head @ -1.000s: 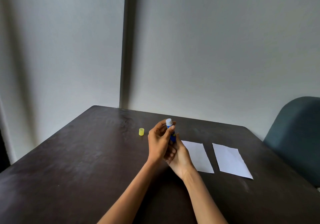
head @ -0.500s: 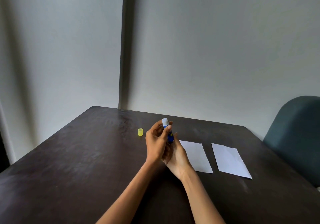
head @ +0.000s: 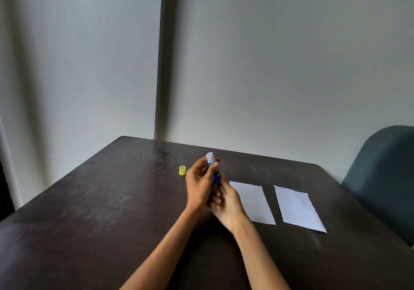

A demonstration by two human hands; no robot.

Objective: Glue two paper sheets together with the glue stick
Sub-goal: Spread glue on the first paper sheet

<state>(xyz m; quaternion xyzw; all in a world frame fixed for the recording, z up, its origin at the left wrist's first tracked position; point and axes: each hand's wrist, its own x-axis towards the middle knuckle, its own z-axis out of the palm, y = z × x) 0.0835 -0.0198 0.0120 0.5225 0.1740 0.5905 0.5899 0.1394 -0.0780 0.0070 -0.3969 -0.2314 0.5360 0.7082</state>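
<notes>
The glue stick (head: 214,168) is up off the table, held nearly upright between both hands just above the middle of the tabletop. It's a slim round tube, blue in the body with a touch of yellow on the label; whatever is printed there is too small to read. The cap is off, and a pale whitish end sticks out at the top, tilted a little to the left.

The left hand (head: 200,186) wraps the upper part of the tube, its thumb and fingertips closed on the barrel just below the white tip. The right hand (head: 227,204) sits lower and to the right, fingers curled shut around the bottom end of the tube, palm turned toward the left hand; the two hands touch each other.

To the left of the hands, apart from them, the yellow cap (head: 182,170) stands on the table, a short translucent plastic cylinder.

To the right lie two sheets of plain white paper, flat and side by side with a strip of bare table between them. The near sheet (head: 253,202) has its left edge partly hidden behind the right hand. The far sheet (head: 298,208) lies clear of everything, with faint creases across it. No writing on either.

The table (head: 100,211) is dark brown wood with a matte, streaky grain and rounded corners. A grey-blue padded chair back (head: 385,177) stands at its right edge, and plain pale walls (head: 280,65) meet in a corner behind.
</notes>
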